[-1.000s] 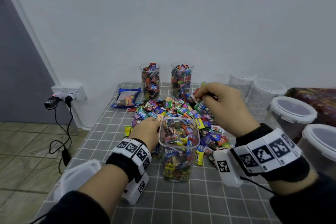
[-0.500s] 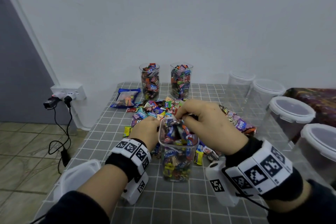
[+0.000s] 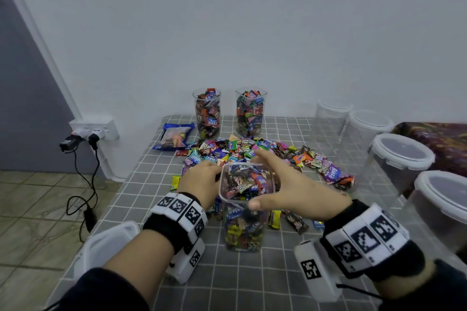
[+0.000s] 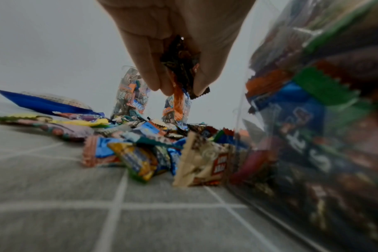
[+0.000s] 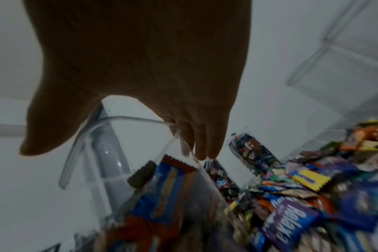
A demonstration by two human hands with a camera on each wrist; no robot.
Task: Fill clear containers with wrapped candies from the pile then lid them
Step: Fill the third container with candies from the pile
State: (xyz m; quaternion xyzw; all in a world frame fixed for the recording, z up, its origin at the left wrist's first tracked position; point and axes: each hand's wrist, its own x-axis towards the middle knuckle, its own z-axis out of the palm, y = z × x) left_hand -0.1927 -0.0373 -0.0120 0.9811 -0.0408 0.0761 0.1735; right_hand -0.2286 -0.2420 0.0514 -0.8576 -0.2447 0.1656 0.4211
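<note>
A tall clear container (image 3: 246, 232) stands in the middle of the table, filled with wrapped candies almost to its rim. My right hand (image 3: 267, 182) is spread over its right side, with the thumb at the near rim, straight fingers (image 5: 205, 145) at the far rim, and nothing held. My left hand (image 3: 203, 180) sits against the container's left side. Its fingertips pinch a few wrapped candies (image 4: 180, 68) in dark and orange wrappers. The loose candy pile (image 3: 252, 151) lies just behind the container and spreads to the right.
Two filled clear containers (image 3: 207, 113) (image 3: 250, 111) stand lidless at the back by the wall. Several empty lidded containers (image 3: 401, 159) line the right edge. A white lid (image 3: 108, 245) lies at the table's near left edge. A blue bag (image 3: 174, 136) lies back left.
My right hand came back from the pile with candies, let them go over the container, and now lies open across its rim. The left hand stayed beside the container.
</note>
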